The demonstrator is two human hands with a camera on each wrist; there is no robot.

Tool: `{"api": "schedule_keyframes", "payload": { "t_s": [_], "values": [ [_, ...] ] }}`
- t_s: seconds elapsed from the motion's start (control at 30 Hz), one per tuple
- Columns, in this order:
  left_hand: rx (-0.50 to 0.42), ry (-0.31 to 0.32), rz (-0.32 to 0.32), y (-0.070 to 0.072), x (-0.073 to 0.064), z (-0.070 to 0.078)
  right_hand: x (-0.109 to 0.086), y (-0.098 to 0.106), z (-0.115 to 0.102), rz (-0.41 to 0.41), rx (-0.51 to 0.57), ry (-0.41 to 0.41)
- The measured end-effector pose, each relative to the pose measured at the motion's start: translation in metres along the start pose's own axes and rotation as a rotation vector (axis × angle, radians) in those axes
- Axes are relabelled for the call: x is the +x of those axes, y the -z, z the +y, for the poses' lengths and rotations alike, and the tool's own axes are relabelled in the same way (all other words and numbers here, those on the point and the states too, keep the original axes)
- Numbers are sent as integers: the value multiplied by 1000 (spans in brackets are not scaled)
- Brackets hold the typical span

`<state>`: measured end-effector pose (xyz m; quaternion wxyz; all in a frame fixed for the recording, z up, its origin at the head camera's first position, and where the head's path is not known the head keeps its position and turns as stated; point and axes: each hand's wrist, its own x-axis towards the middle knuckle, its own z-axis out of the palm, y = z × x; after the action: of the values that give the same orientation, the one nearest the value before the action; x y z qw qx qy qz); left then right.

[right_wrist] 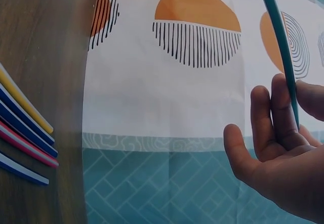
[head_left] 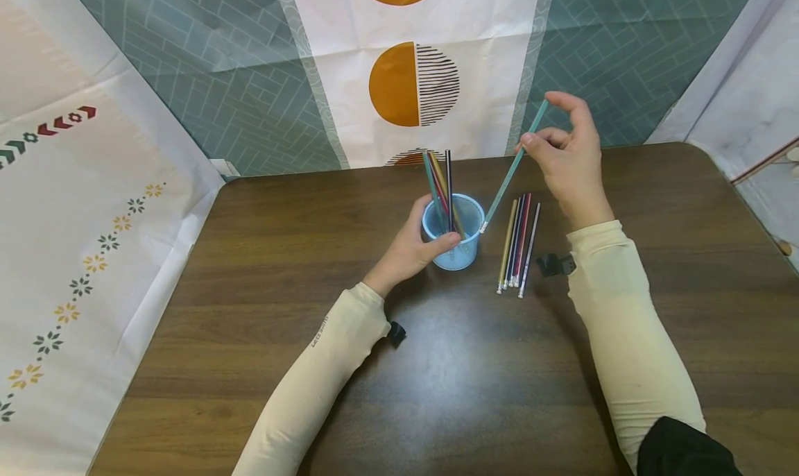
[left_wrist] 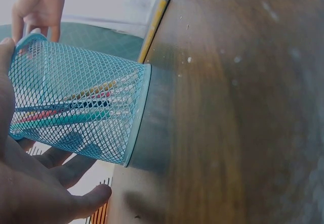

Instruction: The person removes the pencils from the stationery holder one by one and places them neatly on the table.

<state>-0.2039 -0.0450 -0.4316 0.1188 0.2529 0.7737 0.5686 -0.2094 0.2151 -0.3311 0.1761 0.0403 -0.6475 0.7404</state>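
My left hand (head_left: 415, 245) grips a light blue mesh pencil cup (head_left: 457, 257) from its left side, the thumb across the front of the rim. Several pencils (left_wrist: 86, 104) of different colours lean inside the cup. Between thumb and fingers, my right hand (head_left: 571, 153) pinches a teal pencil (head_left: 513, 165), tilted, with its eraser end down by the cup's right rim. In the right wrist view the teal pencil (right_wrist: 279, 29) passes between the thumb and fingers. Just right of the cup, several loose pencils (head_left: 517, 243) lie side by side, eraser ends toward me.
The brown wooden table (head_left: 281, 254) reaches back to a teal and white patterned cloth (head_left: 493, 87). A white patterned cloth (head_left: 93, 219) hangs along the left side. Small black wrist devices (head_left: 396, 334) sit on both sleeves.
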Motion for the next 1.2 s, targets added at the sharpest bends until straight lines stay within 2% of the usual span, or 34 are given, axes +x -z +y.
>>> {"api": "schedule_keyframes", "payload": {
  "t_s": [0.37, 0.47, 0.67, 0.83, 0.97, 1.2],
  "values": [
    [14, -3, 3, 0, 0, -1, 0, 12, -1, -15, -34, -34],
    [15, 2, 2, 0, 0, -1, 0, 18, 0, -21, -102, -48],
    [2, 1, -1, -2, 0, -3, 0, 28, 1, -20, -341, -97],
    [1, 3, 0, -2, 0, -4, -1, 35, 5, -27, -466, -142],
    [4, 6, 0, -2, -1, -4, -1, 41, 13, -29, -522, -147],
    [-1, 0, 1, 0, -2, 0, 2, 56, 23, -47, -527, -207]
  ]
}}
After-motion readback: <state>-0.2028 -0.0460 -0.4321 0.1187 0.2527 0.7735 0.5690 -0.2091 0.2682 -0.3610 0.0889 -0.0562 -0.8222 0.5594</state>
